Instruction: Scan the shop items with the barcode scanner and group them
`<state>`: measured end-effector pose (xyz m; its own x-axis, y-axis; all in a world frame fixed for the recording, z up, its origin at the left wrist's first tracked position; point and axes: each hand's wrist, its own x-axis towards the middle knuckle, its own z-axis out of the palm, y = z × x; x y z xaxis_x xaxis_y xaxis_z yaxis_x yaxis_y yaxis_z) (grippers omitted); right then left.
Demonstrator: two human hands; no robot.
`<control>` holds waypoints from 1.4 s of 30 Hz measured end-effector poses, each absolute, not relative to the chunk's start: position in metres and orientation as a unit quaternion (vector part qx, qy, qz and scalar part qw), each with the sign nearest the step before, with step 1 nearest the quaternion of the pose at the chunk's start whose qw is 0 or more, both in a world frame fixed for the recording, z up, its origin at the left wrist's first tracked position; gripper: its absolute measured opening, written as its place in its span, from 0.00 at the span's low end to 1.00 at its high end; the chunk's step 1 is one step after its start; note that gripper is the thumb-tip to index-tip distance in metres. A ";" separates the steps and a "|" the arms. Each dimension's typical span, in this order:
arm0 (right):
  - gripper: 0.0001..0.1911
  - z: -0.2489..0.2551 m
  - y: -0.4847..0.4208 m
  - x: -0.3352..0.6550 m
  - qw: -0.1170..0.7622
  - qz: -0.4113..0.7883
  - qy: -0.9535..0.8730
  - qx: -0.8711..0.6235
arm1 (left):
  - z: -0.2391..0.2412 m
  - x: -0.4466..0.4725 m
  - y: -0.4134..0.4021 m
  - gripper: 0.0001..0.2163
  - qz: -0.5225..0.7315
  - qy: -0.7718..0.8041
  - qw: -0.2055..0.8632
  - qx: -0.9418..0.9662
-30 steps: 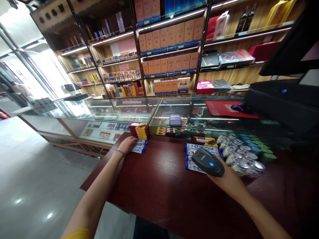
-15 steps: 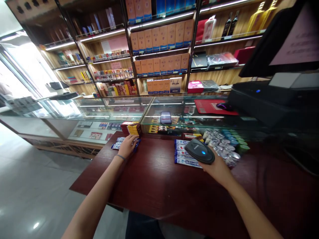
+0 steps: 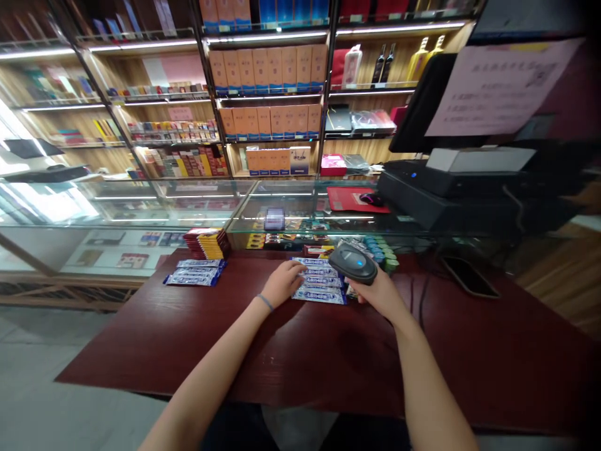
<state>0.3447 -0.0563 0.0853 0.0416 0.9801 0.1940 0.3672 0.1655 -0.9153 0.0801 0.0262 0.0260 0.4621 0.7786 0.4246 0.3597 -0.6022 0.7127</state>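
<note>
Your right hand (image 3: 379,291) has its grip clenched around a black scanner (image 3: 352,263) at one o'clock. Your left hand (image 3: 282,282) lies over the left end of the blue-white packets (image 3: 323,293) at twelve o'clock; whether its grip is released or grasping cannot be told. A second packet row (image 3: 195,274) lies on the worktop (image 3: 188,335) at ten o'clock.

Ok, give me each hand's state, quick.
Left hand: at the right-hand group of blue-and-white packets; whether it grips any cannot be told.
Right hand: closed around the black scanner.
</note>
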 end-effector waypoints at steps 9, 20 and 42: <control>0.24 0.090 -0.062 0.367 0.481 0.336 -0.600 -0.544 | 0.010 0.123 0.031 0.12 0.312 0.320 0.207 0.870; 0.22 0.096 -0.064 0.362 0.489 0.339 -0.595 -0.541 | 0.019 0.122 0.026 0.08 0.405 0.371 0.314 0.774; 0.28 0.064 -0.060 0.290 0.310 0.238 -0.726 -0.565 | 0.027 0.028 0.023 0.07 0.506 0.404 0.698 0.306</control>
